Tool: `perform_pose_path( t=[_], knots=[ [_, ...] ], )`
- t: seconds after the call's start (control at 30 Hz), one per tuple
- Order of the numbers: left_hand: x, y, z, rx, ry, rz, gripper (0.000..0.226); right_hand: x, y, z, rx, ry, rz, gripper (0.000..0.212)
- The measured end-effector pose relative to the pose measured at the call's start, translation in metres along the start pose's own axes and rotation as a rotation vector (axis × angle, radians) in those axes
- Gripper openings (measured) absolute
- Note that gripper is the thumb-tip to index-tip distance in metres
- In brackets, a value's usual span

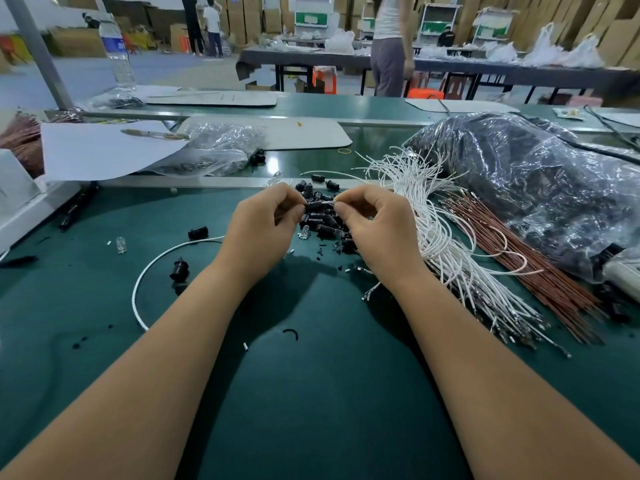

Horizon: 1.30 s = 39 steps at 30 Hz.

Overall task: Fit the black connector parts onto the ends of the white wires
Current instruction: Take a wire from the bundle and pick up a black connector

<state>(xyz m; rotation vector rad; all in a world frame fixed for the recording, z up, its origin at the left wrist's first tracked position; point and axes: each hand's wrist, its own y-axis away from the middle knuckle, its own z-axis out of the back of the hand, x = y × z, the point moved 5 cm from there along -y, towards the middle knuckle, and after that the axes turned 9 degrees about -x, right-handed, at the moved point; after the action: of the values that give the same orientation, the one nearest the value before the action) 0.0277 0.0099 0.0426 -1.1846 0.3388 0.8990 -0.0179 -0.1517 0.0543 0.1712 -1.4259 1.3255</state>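
Well to the left of the grip, a single white wire [152, 268] curves across the green mat [311, 393], with a loose black connector [179, 270] inside its loop and another [198, 232] just beyond it. The left hand [263, 230] has its fingers curled, pinching a black connector part [313, 203] at the fingertips, held above the mat. Straight across from it, the right hand [375, 226] pinches the end of a thin white wire [330, 201], whose tip points at the connector's open end and seems to touch or just enter it; how far it has gone in is too small to tell. Directly beneath and behind the pinch lies the pile of black connector parts [323, 220], and to the right of the right hand spreads the bundle of white wires [440, 237], with a bundle of reddish-brown wires [519, 251] further right again. The step in hand appears to be the insertion itself. The next move likely calls for keeping wire and connector in line while the right hand pushes the terminal home and the left hand braces against that push.
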Motion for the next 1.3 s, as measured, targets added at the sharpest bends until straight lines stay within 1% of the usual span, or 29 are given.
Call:
perform_pose_path(
  t=[0.17, 0.27, 0.4, 0.6, 0.73, 0.8, 0.9, 0.97, 1.03, 1.1, 1.17, 1.3],
  knots=[
    [-0.001, 0.0, 0.003, -0.028, -0.035, -0.022, 0.006, -0.001, 0.0, 0.001, -0.012, -0.066, -0.042, 0.012],
    [-0.001, 0.001, 0.003, -0.028, -0.113, -0.043, 0.005, -0.001, 0.001, 0.0, -0.003, -0.069, -0.035, 0.011],
    [-0.006, 0.002, 0.005, -0.06, -0.164, -0.12, 0.007, -0.002, 0.001, 0.0, -0.002, -0.11, -0.064, 0.011],
    [-0.009, 0.002, 0.002, -0.035, -0.125, -0.156, 0.006, -0.001, 0.004, -0.006, 0.087, -0.137, -0.094, 0.024],
    [-0.01, 0.002, -0.002, -0.014, -0.08, -0.132, 0.005, 0.001, 0.006, -0.008, 0.089, -0.127, -0.078, 0.024],
    [-0.01, 0.003, -0.005, 0.008, -0.057, -0.108, 0.005, 0.0, 0.006, -0.01, 0.087, -0.105, -0.064, 0.024],
    [-0.009, 0.004, -0.007, 0.035, -0.039, -0.059, 0.008, -0.002, 0.006, -0.011, 0.079, -0.083, -0.052, 0.016],
    [-0.007, 0.003, -0.007, 0.041, 0.051, 0.053, 0.007, -0.002, 0.006, -0.01, 0.06, -0.081, -0.051, 0.015],
    [-0.004, 0.003, -0.008, 0.047, 0.205, 0.196, 0.008, -0.003, 0.005, -0.01, 0.051, -0.081, -0.054, 0.015],
    [-0.002, 0.002, -0.008, 0.047, 0.288, 0.283, 0.009, -0.004, 0.005, -0.011, 0.075, -0.078, -0.069, 0.013],
    [-0.001, 0.003, -0.008, 0.046, 0.332, 0.327, 0.007, -0.005, 0.005, -0.012, 0.102, -0.07, -0.085, 0.01],
    [0.001, 0.002, -0.005, 0.022, 0.364, 0.367, 0.006, -0.005, 0.005, -0.01, 0.095, -0.126, -0.125, 0.013]
  ],
)
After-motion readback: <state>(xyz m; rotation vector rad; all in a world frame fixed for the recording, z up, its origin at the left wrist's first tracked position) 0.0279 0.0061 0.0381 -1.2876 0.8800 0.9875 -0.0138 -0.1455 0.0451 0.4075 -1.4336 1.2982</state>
